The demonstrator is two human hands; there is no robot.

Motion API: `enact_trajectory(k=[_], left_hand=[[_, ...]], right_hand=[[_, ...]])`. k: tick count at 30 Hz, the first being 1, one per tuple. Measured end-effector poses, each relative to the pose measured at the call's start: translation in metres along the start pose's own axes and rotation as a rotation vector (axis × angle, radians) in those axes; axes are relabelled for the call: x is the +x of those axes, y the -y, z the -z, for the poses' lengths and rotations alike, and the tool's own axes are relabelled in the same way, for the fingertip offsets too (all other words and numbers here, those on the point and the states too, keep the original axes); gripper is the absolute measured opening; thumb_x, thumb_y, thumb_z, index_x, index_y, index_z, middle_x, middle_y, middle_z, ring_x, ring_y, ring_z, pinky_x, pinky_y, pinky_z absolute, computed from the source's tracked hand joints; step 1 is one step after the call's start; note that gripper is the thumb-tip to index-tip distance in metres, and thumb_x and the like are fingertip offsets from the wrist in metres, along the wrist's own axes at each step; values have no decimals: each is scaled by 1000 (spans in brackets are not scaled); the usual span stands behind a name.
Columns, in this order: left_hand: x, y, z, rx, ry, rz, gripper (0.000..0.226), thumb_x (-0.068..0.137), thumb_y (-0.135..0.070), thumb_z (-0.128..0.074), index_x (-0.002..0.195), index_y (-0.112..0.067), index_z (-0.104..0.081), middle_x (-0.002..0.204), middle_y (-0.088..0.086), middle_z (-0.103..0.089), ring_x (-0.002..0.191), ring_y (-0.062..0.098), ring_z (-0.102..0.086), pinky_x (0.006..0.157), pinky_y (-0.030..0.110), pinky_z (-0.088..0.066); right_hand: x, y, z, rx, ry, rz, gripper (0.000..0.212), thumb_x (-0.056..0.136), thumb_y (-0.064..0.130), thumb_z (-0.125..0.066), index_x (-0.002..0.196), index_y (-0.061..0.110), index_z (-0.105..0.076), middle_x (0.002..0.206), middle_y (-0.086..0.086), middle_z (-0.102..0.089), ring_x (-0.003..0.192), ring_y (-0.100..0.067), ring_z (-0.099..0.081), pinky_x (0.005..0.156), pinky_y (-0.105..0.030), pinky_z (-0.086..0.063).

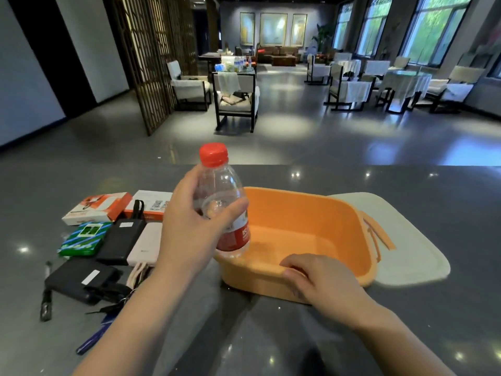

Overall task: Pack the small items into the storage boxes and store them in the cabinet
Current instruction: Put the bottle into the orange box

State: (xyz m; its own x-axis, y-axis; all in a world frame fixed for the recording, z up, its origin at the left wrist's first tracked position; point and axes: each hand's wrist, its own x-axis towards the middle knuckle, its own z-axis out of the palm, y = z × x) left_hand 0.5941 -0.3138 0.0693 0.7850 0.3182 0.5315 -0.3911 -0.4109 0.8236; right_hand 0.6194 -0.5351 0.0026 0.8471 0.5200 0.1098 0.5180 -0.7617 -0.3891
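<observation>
Right hand (322,280) at lower centre, fingers curled over the box (311,226) rim. Left hand (195,226) wraps the bottle (225,202). Looks empty, light, slippery; mid-body grip suits it.

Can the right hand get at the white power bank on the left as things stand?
Probably not easily. The right hand grips the near rim of the orange box, and the left hand, holding the bottle, lies across the way to the white power bank.

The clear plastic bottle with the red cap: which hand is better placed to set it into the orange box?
Left hand: it grips the bottle at the box's corner.
</observation>
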Motion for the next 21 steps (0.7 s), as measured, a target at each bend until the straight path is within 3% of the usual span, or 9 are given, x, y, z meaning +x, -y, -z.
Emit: enact_trajectory(k=[3, 5, 8, 10, 12, 16, 18, 21], left_hand=[[10, -2, -11, -30, 72, 23, 54, 66, -42, -79, 114, -44, -54, 106, -19, -64, 100, -2, -60, 76, 17, -49], [10, 4, -20, -17, 107, 54, 54, 66, -39, -80, 114, -40, -55, 105, -17, -66, 99, 0, -61, 77, 22, -49], [8, 17, -36, -95, 168, 113, 52, 66, -26, -84, 111, -30, -58, 101, -13, -69, 94, 1, -64, 73, 16, -49], [6, 25, -47, -133, 203, 153, 53, 66, -24, -84, 111, -29, -58, 103, -11, -68, 95, 6, -65, 76, 22, -52], [5, 32, -56, -129, 219, 167, 54, 65, -27, -84, 111, -31, -57, 104, -12, -67, 95, 7, -65, 78, 27, -54], [5, 44, -63, -99, 283, 167, 61, 58, -30, -86, 110, -38, -56, 106, -20, -66, 100, -1, -62, 81, 14, -48], [7, 54, -54, 84, 334, 152, 77, 53, -42, -85, 122, -43, -50, 122, -26, -57, 114, -6, -51, 94, 12, -39], [10, 79, -29, 451, 394, 187, 93, 64, -43, -81, 142, -26, -35, 148, -9, -35, 137, 8, -29, 113, 30, -24]], right_hand=[[-6, -5, 16, 76, 194, 9, 25, 88, 55, -51, 101, 38, -65, 94, 22, -67, 88, 4, -58, 74, -20, -46], [-2, -9, 27, 202, 168, -24, 24, 78, 56, -64, 97, 42, -67, 91, 21, -69, 88, 9, -59, 75, -15, -46], [18, -8, 36, 332, -53, -43, 67, 63, 53, -79, 124, 45, -51, 113, 25, -61, 104, 12, -53, 88, -14, -43], [35, 2, 35, 435, -64, 7, 86, 58, 47, -86, 133, 41, -43, 124, 28, -54, 113, 12, -49, 90, -9, -40], [51, 7, 27, 558, -92, 31, 79, 53, 40, -89, 121, 42, -49, 115, 27, -60, 107, 11, -53, 84, -6, -42], [72, -1, 13, 621, -236, -72, 62, 41, 40, -82, 97, 32, -56, 92, 15, -67, 87, 1, -63, 71, -16, -52], [79, -11, 13, 572, -225, -106, 61, 38, 43, -81, 92, 34, -56, 88, 14, -67, 83, 0, -64, 68, -15, -52], [91, -27, 18, 381, -151, -155, 62, 39, 52, -81, 93, 37, -55, 84, 20, -66, 81, 5, -63, 69, -15, -52]])
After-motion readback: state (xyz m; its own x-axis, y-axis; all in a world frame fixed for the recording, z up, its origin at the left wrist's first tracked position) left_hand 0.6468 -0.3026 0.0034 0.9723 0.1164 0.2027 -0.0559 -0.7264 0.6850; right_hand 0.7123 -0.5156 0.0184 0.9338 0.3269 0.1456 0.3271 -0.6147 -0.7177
